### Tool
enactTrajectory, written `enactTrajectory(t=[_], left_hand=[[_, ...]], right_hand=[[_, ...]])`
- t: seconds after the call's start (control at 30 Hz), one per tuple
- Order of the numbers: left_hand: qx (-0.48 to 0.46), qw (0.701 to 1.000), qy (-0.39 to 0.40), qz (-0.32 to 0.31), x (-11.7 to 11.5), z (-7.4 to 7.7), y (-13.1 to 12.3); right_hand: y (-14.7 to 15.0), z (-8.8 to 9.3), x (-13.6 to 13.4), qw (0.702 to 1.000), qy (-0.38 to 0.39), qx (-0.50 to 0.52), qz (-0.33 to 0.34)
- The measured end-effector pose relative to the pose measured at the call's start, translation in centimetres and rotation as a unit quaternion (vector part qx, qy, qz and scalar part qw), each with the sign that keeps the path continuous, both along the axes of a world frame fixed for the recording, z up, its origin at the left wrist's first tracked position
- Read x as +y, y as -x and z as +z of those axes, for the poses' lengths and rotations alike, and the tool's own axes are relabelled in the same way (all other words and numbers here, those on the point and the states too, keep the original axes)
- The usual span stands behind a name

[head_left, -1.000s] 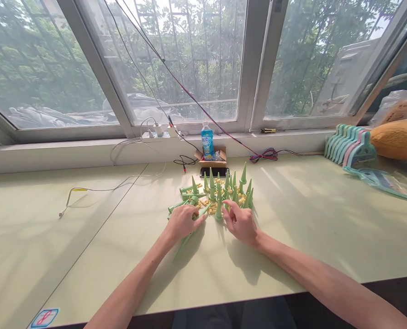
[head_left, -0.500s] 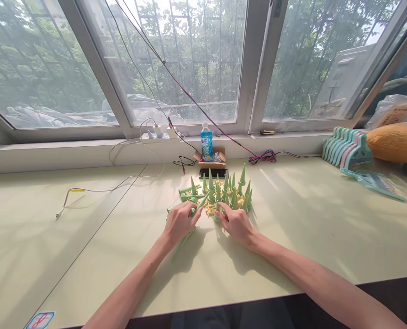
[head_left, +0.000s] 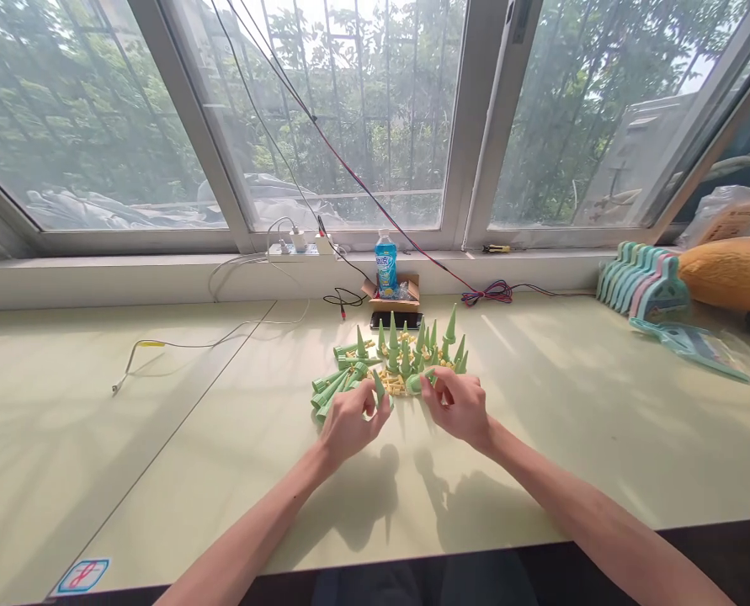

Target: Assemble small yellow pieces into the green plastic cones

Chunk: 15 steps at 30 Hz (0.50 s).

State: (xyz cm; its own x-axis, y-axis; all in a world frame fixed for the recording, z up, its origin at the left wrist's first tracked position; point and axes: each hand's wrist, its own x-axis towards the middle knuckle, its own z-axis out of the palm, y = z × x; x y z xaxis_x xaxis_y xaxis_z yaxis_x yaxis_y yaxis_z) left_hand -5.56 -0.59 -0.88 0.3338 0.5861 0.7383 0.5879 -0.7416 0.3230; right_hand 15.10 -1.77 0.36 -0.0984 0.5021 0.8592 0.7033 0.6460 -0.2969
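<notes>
The left hand [head_left: 353,418] pinches a green cone [head_left: 380,387] between thumb and fingers, its tip pointing up; the fingers of the right hand [head_left: 460,408] pinch another green piece [head_left: 416,385], tilted, its rounded end toward the left hand. The two pieces are near each other but apart. Just beyond the fingers lie scattered yellow pieces [head_left: 395,385], and behind these a close group of upright green cones [head_left: 393,337] stands between the hands and a dark phone [head_left: 382,321]. Against the left fingers' outer side, more green cones [head_left: 327,389] lie on their sides on the counter [head_left: 223,471]. Farther beyond the fingers, a small cardboard box [head_left: 395,305] holds a blue bottle [head_left: 385,263], with a loose black cable [head_left: 344,296] to its left and a coiled red-and-black wire [head_left: 489,291] to its right. Well to the right of the right fingers are pastel hangers [head_left: 645,278] and an orange cushion-like thing [head_left: 725,273]. The bottle's label bears white characters too small to read. Well nearer than the left fingers and far to their left, a blue-edged sticker [head_left: 84,576] carries a looped red mark resembling an 8.
</notes>
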Motion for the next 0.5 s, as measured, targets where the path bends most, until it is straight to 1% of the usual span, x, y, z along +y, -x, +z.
enactTrajectory(t=[0.1,0.17,0.23,0.33,0.5], left_hand=[[0.012,0.999,-0.016,-0.036,-0.5,-0.4,-0.5],[0.022,0.998,-0.014,-0.052,-0.6,-0.7,-0.6],[0.031,0.997,-0.013,-0.068,-0.6,-1.0,-0.6],[0.045,0.995,-0.003,-0.084,-0.4,-1.2,-0.5],[0.048,0.994,0.004,-0.101,-0.3,-1.3,-0.5]], right_hand=[[-1.8,3.1,1.0,0.996,0.016,0.069,-0.06],[-3.0,4.8,2.0,0.992,0.05,0.097,-0.062],[-3.9,5.9,3.2,0.99,0.092,0.095,-0.046],[-4.5,6.3,4.6,0.988,0.133,0.076,-0.037],[-4.5,5.6,5.5,0.988,0.15,0.031,-0.035]])
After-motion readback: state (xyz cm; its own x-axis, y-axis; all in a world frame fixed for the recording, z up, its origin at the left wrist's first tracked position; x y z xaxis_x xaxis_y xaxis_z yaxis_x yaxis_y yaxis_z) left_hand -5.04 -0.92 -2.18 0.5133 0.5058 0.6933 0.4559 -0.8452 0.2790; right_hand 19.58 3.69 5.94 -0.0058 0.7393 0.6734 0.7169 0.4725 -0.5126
